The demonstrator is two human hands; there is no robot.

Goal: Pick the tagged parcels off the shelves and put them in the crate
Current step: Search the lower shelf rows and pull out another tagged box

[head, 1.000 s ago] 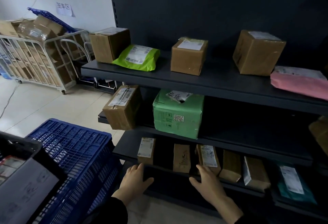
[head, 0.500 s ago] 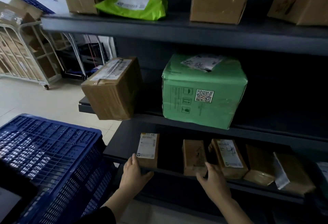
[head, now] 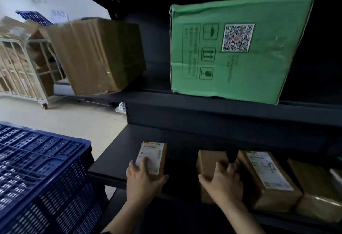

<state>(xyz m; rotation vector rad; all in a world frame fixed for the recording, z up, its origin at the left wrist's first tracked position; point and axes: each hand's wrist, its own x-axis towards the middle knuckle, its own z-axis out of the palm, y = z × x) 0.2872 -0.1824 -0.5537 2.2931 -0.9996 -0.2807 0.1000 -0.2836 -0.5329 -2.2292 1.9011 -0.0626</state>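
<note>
Both hands work the bottom shelf (head: 118, 152), lower centre: left hand (head: 142, 180) grasping the labelled parcel (head: 152, 157), right hand (head: 224, 184) clasping the plain box (head: 210, 161), likely to lift 2 together toward the blue crate (head: 42, 174), lower left.

Matt dark metal shelf (head: 118, 152); brown cardboard parcels (head: 211, 161), one with a white paper label (head: 149, 157); green cardboard box (head: 240, 48); perforated blue plastic crate (head: 40, 169), lower left.

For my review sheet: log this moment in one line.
stage: grasping | left hand: on labelled box | right hand: on plain box | crate: no parcels visible
</note>
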